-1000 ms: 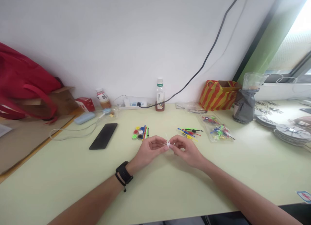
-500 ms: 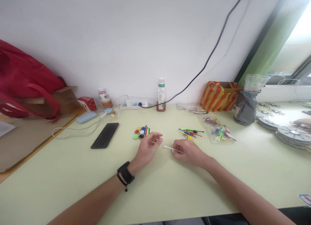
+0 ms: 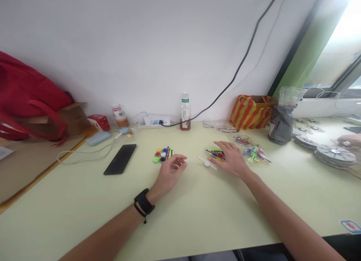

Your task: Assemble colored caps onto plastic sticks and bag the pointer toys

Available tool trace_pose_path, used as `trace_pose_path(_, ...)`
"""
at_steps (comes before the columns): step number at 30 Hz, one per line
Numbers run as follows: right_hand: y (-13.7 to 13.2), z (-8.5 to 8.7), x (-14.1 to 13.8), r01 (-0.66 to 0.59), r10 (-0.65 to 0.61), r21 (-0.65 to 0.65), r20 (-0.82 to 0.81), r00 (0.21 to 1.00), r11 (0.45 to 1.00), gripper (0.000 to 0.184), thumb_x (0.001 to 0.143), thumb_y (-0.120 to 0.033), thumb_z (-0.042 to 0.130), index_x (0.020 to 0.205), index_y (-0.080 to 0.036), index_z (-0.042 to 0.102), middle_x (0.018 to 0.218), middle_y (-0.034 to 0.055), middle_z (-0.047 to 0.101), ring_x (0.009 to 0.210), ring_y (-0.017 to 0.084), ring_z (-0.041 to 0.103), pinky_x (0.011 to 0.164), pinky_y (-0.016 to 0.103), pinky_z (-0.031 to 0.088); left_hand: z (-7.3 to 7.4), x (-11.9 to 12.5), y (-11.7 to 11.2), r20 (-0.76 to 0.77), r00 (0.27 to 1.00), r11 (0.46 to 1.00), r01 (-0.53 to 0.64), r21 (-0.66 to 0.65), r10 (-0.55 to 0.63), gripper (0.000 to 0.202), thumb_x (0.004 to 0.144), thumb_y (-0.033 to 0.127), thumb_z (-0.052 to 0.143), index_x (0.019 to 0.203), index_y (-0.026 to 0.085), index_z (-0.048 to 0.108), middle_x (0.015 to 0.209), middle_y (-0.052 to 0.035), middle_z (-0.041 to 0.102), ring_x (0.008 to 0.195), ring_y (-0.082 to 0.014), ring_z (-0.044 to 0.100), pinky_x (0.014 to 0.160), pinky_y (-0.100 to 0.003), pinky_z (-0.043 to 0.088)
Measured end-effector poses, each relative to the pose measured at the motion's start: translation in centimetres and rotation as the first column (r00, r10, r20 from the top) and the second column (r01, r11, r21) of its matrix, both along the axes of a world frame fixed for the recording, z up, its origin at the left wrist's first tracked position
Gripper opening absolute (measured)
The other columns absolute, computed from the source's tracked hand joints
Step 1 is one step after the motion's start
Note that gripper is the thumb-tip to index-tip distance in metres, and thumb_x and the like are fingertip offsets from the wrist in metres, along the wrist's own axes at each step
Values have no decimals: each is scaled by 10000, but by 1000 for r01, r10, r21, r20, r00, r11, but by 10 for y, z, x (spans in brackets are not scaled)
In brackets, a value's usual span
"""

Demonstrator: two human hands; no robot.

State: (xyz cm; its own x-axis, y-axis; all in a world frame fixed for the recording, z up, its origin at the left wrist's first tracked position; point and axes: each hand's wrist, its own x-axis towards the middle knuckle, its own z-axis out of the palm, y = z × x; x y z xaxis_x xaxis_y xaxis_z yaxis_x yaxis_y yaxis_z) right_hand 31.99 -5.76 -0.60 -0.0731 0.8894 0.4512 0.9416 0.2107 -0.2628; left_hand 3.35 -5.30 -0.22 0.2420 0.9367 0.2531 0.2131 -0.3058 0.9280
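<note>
My left hand (image 3: 170, 174) rests over the table with its fingers curled but apart, and I see nothing in it. Close behind it lie several coloured round discs (image 3: 157, 154) and a few plastic arrows (image 3: 168, 152). My right hand (image 3: 229, 159) is spread open, its palm partly covering a small pile of coloured arrow spinners (image 3: 214, 154). Whether its fingers touch them I cannot tell. A white arrow spinner (image 3: 207, 164) with a round disc at its middle lies just left of that hand.
Left of the discs lies a black phone (image 3: 120, 159). Clear bags of coloured pieces (image 3: 255, 154) lie beyond my right hand. A bottle (image 3: 185, 112) and power strip (image 3: 155, 120) stand by the wall. Grey disc stacks (image 3: 335, 155) sit at right, near another person's hand (image 3: 348, 140).
My right hand has let go of the white arrow spinner, which now lies on the table. That hand has opened and moved right and away, over the pile. My left hand has barely moved.
</note>
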Motion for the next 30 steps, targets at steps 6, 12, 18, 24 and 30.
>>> trace_pose_path(6, -2, -4, -2, -72, 73, -133, 2, 997, 988, 641, 895, -704, 596, 1391, -299, 607, 1385, 123, 613, 1226, 353, 559, 1018, 531, 446, 3, 1, -4, -69, 996, 998, 55, 32, -53, 187, 908, 320, 675, 1058, 216, 720, 943, -38, 731, 827, -173, 667, 722, -284, 517)
trace_pose_path(12, -7, -10, -25, -365, 343, -108, -174, 923, 925, 399, 985, -351, 579, 1374, -266, 606, 1276, 125, 630, 1164, 296, 583, 995, 475, 506, 3, 0, -8, -177, 982, 992, 83, 100, -64, 186, 938, 281, 643, 1106, 226, 702, 994, -45, 728, 872, -188, 664, 783, -317, 523)
trace_pose_path(18, -15, -3, -38, -553, 512, -98, -271, 815, 827, 421, 991, -313, 610, 1409, -276, 585, 1319, 116, 649, 1214, 294, 586, 1035, 481, 509, 1, -1, -13, -305, 950, 963, 143, 227, -69, 443, 919, 270, 691, 1354, 286, 606, 1392, -76, 616, 1298, -272, 560, 1092, -435, 465)
trace_pose_path(24, -26, 6, -50, -656, 609, -74, -305, 732, 751, 480, 989, -407, 647, 1442, -273, 561, 1356, 105, 673, 1242, 275, 604, 1060, 461, 499, 1, -4, -16, -395, 906, 948, 248, 202, -153, 580, 937, 357, 698, 1484, 282, 523, 1503, -97, 558, 1431, -301, 470, 1215, -483, 378)
trace_pose_path(30, -17, 10, -38, -515, 507, 24, -228, 831, 857, 467, 945, -470, 684, 1355, -257, 614, 1328, 116, 684, 1227, 301, 615, 1053, 484, 502, 13, 3, -13, -169, 973, 979, 176, 100, -158, 461, 915, 442, 724, 1339, 275, 652, 1406, -86, 640, 1321, -292, 559, 1138, -459, 445)
